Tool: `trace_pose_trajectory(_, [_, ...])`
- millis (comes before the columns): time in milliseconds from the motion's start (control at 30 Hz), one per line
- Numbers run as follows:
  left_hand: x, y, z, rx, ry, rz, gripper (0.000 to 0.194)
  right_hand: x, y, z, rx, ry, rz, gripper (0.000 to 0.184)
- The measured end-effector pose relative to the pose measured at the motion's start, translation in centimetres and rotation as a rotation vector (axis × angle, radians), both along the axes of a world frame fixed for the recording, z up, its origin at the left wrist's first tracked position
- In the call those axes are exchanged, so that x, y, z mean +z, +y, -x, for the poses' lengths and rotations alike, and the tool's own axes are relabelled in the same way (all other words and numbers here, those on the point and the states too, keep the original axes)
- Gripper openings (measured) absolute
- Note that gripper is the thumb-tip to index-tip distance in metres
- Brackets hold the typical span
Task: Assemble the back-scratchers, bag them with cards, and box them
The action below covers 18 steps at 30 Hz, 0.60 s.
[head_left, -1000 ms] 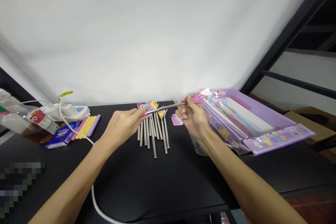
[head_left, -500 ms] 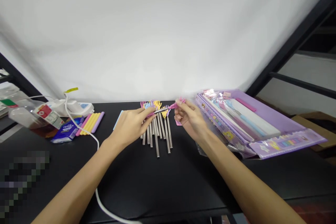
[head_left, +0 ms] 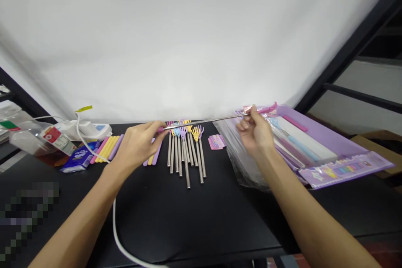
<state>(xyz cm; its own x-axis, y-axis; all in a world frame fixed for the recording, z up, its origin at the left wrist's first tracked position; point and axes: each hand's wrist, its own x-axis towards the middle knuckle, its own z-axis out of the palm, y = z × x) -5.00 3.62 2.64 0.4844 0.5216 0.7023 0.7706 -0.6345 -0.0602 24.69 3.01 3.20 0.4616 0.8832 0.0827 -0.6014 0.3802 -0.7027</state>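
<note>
- Pinching the pink scratcher (head_left: 223, 118) by its handle (head_left: 161, 129), my left hand (head_left: 138, 144) is nearly closed.
- My right hand (head_left: 256, 134) pinches it near the pink claw (head_left: 269, 109).
- It stretches left to right above the far tabletop (head_left: 201, 222), near other scratchers (head_left: 186, 163).

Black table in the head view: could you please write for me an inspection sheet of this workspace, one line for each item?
Surface: black table, partly covered by things.
Things handled: one pink-ended metal stick, held up between both hands; a group of hand-topped sticks lies on the table.
Clutter: blue packet, coloured tubes, tilted bottle, pink cards, purple tray with contents; pixelated patch at lower left, cannot tell.
Hands: left hand pinches one end; right hand grips near the other.
Cables: white cable passes the power strip and left forearm.
Surroundings: pale wall behind; black frame bar at right.
</note>
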Motion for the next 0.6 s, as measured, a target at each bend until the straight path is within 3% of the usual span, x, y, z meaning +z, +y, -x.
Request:
trace_pose_trajectory(167, [-0.2,-0.9,-3.0,-0.097,0.117,-0.207,0.018,-1.2,-1.2,3.2,0.291,-0.206,-0.033,0.027])
trace_pose_trajectory(267, [-0.4,-1.1,-3.6,-0.121,0.106,-0.228,0.017,-1.6,-1.6,4.4,0.337,-0.337,-0.062,0.029])
trace_pose_trajectory(400, [-0.4,-0.4,-2.3,-0.136,0.070,-0.139,0.020,-1.2,-1.1,3.2,0.215,-0.338,-0.052,0.036])
trace_pose_trajectory(600, [-0.3,0.9,0.5,-0.004,0.049,-0.055,0.020,0.1,0.0,-0.1,-0.115,-0.137,0.005,0.045])
